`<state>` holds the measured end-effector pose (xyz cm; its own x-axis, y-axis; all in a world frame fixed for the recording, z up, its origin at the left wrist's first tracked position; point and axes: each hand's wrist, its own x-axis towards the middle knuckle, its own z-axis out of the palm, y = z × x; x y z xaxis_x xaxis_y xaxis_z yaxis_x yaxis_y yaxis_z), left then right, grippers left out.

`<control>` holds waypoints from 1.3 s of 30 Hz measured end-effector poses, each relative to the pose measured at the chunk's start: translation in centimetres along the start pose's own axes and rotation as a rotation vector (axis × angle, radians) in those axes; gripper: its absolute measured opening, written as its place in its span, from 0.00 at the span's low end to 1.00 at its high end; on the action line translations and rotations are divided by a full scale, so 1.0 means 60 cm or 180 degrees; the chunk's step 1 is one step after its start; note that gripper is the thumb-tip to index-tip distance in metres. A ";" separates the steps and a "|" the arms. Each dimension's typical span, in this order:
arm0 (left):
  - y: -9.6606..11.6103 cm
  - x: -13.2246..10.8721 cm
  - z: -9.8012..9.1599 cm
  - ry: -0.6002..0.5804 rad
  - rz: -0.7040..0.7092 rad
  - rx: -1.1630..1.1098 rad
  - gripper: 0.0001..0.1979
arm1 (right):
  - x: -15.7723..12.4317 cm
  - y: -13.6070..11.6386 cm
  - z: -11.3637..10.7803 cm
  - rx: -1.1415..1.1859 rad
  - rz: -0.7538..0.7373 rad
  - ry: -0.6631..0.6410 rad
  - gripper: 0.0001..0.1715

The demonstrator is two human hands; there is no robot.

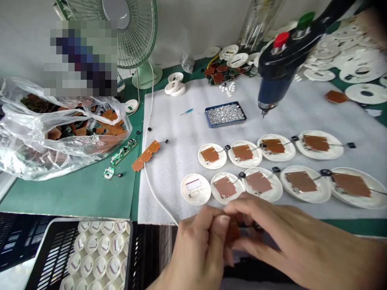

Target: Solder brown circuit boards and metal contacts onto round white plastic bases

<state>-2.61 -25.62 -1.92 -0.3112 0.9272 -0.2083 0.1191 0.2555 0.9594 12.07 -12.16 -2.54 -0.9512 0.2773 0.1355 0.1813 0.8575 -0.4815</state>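
Grey mat: spread ahead of both hands, toward twelve o'clock
Crate: black, at nine o'clock, holding rows of round white pieces
Fan: pale green, at eleven o'clock
Plastic bag: at ten o'clock, filled with brown boards
Electric screwdriver: between twelve and one o'clock, tip down above the mat
Left hand: thumb and fingers closed on a brown board
Right hand: curved about the board's right side; fingertips hidden, so I cannot tell whether it pinches
Screw tray: blue, at twelve o'clock
White covers: two rows, eleven to two o'clock, most bearing boards
Brown board: between the hands, before the near row
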 end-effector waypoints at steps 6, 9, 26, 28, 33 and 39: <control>0.006 0.002 -0.038 0.0114 -0.0632 -0.0220 0.22 | 0.064 -0.005 0.018 -0.0050 0.0036 -0.0011 0.27; 0.001 0.002 -0.048 0.0167 -0.0742 -0.0263 0.23 | 0.078 -0.006 0.025 -0.0070 -0.0002 0.0004 0.29; -0.070 0.027 -0.071 0.1082 0.1454 0.2876 0.16 | 0.137 0.020 0.037 -0.0761 -0.0609 0.0249 0.10; -0.074 0.025 -0.069 0.1103 0.1510 0.3172 0.17 | 0.135 0.025 0.038 -0.0932 -0.0850 0.0140 0.09; -0.071 0.022 -0.079 0.1006 0.1491 0.3520 0.19 | 0.132 0.034 0.050 -0.1031 -0.0911 -0.0088 0.10; -0.047 0.032 -0.081 0.0965 0.1622 0.3660 0.21 | 0.130 0.040 0.047 -0.0489 -0.0768 -0.0201 0.13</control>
<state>-8.14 -25.87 -4.11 -0.1732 0.9291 0.3266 0.9774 0.1214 0.1729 4.40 -9.13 -5.07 -0.9842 0.0340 0.1738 -0.0209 0.9523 -0.3045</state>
